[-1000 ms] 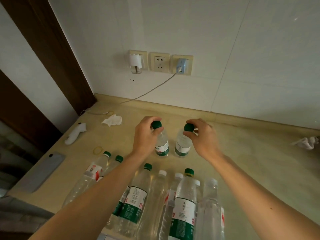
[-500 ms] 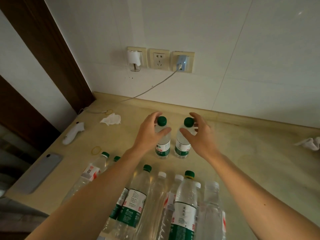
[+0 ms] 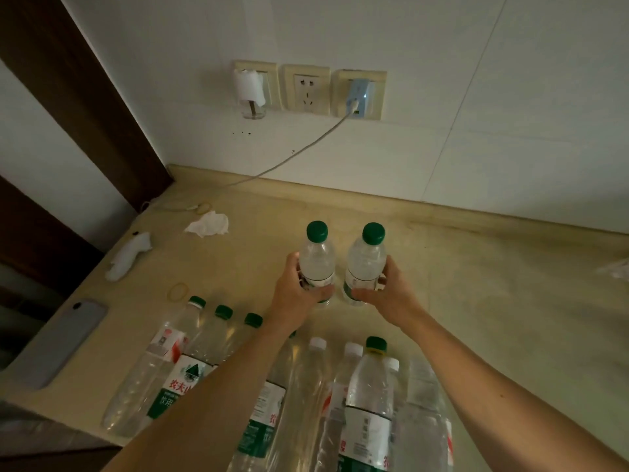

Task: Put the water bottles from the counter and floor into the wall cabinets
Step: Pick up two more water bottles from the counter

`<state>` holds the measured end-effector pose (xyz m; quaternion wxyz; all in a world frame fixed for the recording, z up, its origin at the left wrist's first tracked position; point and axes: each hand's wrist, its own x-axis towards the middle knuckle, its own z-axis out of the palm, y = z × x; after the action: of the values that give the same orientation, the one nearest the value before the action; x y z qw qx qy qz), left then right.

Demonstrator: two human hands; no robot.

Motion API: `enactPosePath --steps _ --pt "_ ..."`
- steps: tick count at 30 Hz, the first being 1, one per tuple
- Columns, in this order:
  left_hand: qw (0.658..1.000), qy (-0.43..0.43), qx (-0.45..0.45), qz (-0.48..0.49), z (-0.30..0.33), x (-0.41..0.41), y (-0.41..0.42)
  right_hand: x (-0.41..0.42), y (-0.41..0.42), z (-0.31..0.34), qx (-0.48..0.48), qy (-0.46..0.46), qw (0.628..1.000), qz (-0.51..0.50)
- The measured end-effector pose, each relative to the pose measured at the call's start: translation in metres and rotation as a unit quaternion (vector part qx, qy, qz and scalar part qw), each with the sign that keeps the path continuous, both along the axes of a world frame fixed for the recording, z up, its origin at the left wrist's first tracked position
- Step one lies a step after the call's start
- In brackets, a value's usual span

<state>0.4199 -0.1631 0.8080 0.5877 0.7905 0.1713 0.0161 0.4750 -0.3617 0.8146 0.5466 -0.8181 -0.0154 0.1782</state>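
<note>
Two small clear water bottles with green caps stand upright side by side on the beige counter point(image 3: 493, 301). My left hand point(image 3: 299, 294) is wrapped around the body of the left small bottle point(image 3: 318, 257). My right hand point(image 3: 384, 296) grips the body of the right small bottle point(image 3: 366, 257). Nearer to me lie several bigger bottles point(image 3: 183, 369), some with green caps, some with white; one green-capped bottle point(image 3: 369, 403) stands among them. No wall cabinet is in view.
A grey phone point(image 3: 64, 338) lies at the counter's left edge. A white gadget point(image 3: 127, 255), a crumpled tissue point(image 3: 209, 224) and a rubber band point(image 3: 179, 290) lie at the left. Wall sockets with a charger point(image 3: 357, 97) and cable sit above. Another tissue point(image 3: 616, 269) is at the far right.
Both hands have slid down from the caps of the two small bottles to their bodies and closed around them. The camera has moved closer.
</note>
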Motion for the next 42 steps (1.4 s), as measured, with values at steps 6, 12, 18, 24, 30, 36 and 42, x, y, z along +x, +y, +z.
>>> enactPosePath --steps 6,12,18,24,30,36,42 --pt "1.0 -0.004 0.003 -0.012 0.006 -0.005 0.004 -0.013 0.006 0.003 0.047 -0.008 0.998 -0.048" --pt "0.997 -0.05 -0.001 -0.052 0.043 -0.017 0.016 -0.043 0.006 0.047 0.055 -0.061 0.992 -0.098" --pt "0.983 -0.149 -0.013 -0.103 0.134 -0.033 0.016 -0.086 0.011 0.14 0.031 -0.157 0.976 -0.146" --pt "0.96 -0.247 0.002 -0.132 0.242 -0.055 0.008 -0.135 0.004 0.242 0.053 -0.246 0.951 -0.181" --pt "0.917 -0.366 -0.01 -0.16 0.357 -0.081 -0.003 -0.173 -0.013 0.352 0.102 -0.35 0.907 -0.212" --pt "0.875 -0.454 -0.007 -0.166 0.466 -0.096 -0.02 -0.189 -0.036 0.455 0.129 -0.442 0.866 -0.198" --pt "0.822 -0.548 0.032 -0.153 0.562 -0.095 -0.043 -0.19 -0.072 0.542 0.117 -0.519 0.815 -0.231"
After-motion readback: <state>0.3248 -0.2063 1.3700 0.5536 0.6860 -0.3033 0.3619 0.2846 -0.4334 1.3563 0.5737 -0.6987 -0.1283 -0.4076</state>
